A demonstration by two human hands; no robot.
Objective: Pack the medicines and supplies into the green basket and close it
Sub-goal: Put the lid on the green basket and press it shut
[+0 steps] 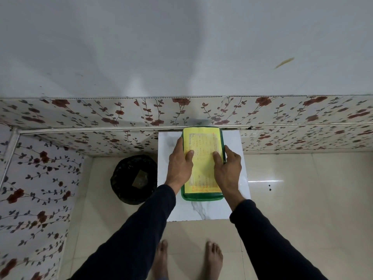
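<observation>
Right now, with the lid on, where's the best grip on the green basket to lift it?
Probably the two long side rims, one hand from each side. The green basket is a long, shallow box lying lengthwise away from the person on the white table, its yellow-papered lid flat on top. The left hand and right hand already flank it, thumbs on the lid.

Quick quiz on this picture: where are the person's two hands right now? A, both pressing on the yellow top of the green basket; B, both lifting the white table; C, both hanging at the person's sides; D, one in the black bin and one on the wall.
A: the left hand and right hand both rest on the yellow lid of the green basket, thumbs on top.
</observation>
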